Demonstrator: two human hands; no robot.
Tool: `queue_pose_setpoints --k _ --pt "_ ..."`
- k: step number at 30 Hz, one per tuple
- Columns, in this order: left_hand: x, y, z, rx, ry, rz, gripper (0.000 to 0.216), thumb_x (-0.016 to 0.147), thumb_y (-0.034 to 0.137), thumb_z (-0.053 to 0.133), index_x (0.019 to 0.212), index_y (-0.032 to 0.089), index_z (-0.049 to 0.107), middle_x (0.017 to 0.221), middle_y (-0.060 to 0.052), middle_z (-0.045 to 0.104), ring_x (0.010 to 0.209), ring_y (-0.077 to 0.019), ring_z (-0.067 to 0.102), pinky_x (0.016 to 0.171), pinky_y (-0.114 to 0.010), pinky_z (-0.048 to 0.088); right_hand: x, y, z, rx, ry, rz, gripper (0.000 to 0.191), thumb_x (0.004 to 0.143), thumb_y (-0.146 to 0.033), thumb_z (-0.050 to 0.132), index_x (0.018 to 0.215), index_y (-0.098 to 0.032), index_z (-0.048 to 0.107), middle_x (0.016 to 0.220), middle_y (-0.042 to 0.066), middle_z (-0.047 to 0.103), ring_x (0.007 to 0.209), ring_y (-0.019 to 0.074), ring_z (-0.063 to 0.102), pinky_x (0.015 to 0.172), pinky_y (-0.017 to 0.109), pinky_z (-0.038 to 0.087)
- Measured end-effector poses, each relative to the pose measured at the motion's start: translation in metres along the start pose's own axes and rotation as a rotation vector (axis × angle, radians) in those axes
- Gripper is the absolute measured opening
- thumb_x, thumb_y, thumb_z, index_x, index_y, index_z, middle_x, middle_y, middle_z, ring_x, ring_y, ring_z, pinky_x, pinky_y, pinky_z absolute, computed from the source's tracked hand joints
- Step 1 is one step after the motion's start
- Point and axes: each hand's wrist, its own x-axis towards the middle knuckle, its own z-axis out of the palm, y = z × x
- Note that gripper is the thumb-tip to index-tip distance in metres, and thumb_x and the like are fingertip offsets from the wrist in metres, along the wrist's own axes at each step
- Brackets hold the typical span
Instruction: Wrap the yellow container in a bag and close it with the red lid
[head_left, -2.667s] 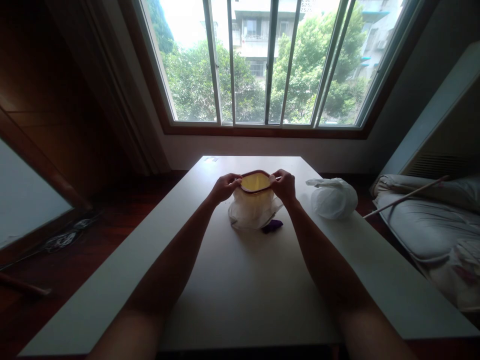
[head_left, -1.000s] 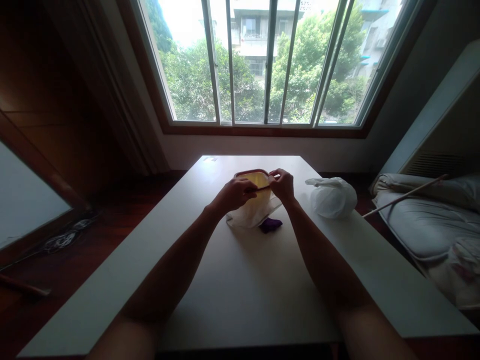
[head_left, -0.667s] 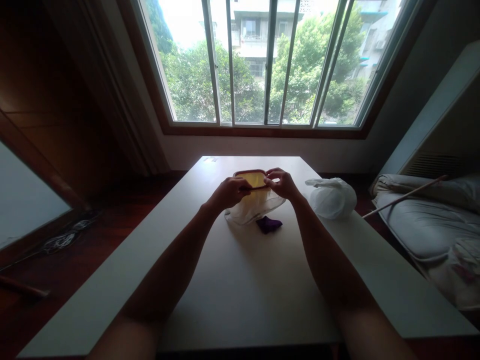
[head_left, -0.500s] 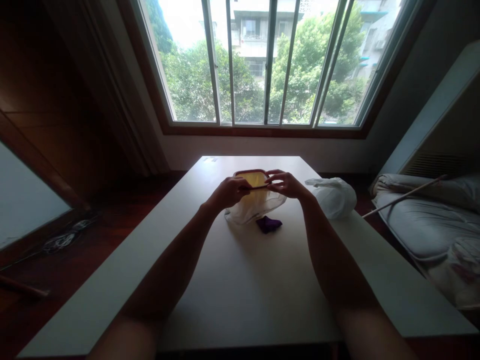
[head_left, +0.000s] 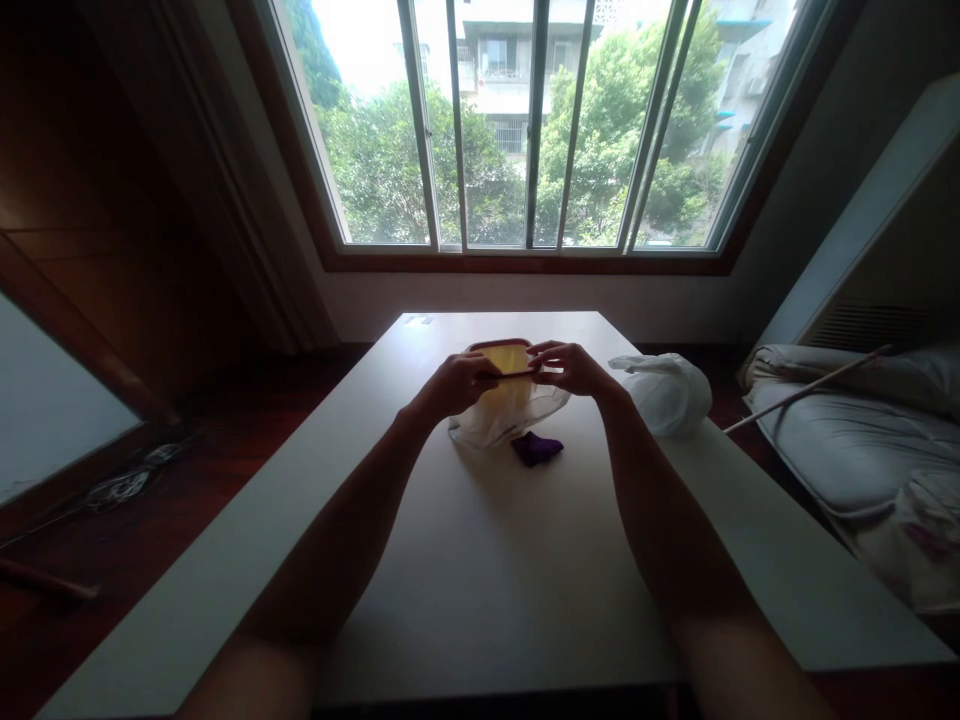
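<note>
Bin (head_left: 507,358): left hand (head_left: 457,384) pinches it at seven o'clock, right hand (head_left: 571,371), fingers parted, touches it at three; cloth (head_left: 538,449) at five

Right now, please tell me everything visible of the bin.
The bin, apparently plastic, is yellow inside with a reddish rim. Its open mouth faces up; a pale bag covers its lower front. Near the far end of the table, the left hand grips its near edge; the right hand touches its right corner.
</note>
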Motion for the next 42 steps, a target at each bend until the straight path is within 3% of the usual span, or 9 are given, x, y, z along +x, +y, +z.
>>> queue_pose_setpoints --k 7,16,28,42 --pt "0.0001 -0.0007 0.0003 0.012 0.017 -0.018 0.009 0.084 0.023 0.071 0.091 0.018 0.074 0.087 -0.004 0.071 0.075 -0.0163 0.065 0.071 -0.028 0.052 0.0019 -0.0013 0.0026 -0.049 0.040 0.012 0.035 0.081 -0.054 0.074 0.094 -0.022 0.081 0.124 0.012 0.070 0.106 0.0284 0.070 0.098 0.051 0.058" --pt "-0.0006 0.0015 0.0002 0.049 -0.013 -0.035 0.010 0.086 0.021 0.068 0.093 0.020 0.075 0.086 -0.004 0.073 0.075 -0.0159 0.066 0.070 -0.027 0.050 0.0031 -0.0005 0.0057 -0.050 0.085 0.036 0.031 0.078 -0.047 0.077 0.092 -0.019 0.081 0.133 0.013 0.066 0.114 0.0314 0.068 0.104 0.048 0.055" --pt "-0.0014 0.0015 0.0055 0.021 -0.010 -0.076 0.016 0.087 0.023 0.065 0.098 0.020 0.077 0.090 -0.004 0.078 0.078 -0.0177 0.071 0.073 -0.027 0.054 0.0032 -0.0036 0.0095 -0.024 0.089 0.066 0.027 0.077 -0.044 0.076 0.089 -0.019 0.080 0.123 0.010 0.072 0.128 0.0337 0.060 0.108 0.049 0.051" --pt "-0.0003 -0.0040 0.0027 -0.016 -0.005 -0.087 0.017 0.086 0.024 0.065 0.098 0.019 0.077 0.091 -0.005 0.077 0.078 -0.0185 0.070 0.074 -0.029 0.055 0.0022 -0.0019 0.0043 -0.065 0.057 0.017 0.022 0.077 -0.039 0.079 0.092 -0.023 0.080 0.135 0.011 0.064 0.123 0.0299 0.063 0.107 0.049 0.051"
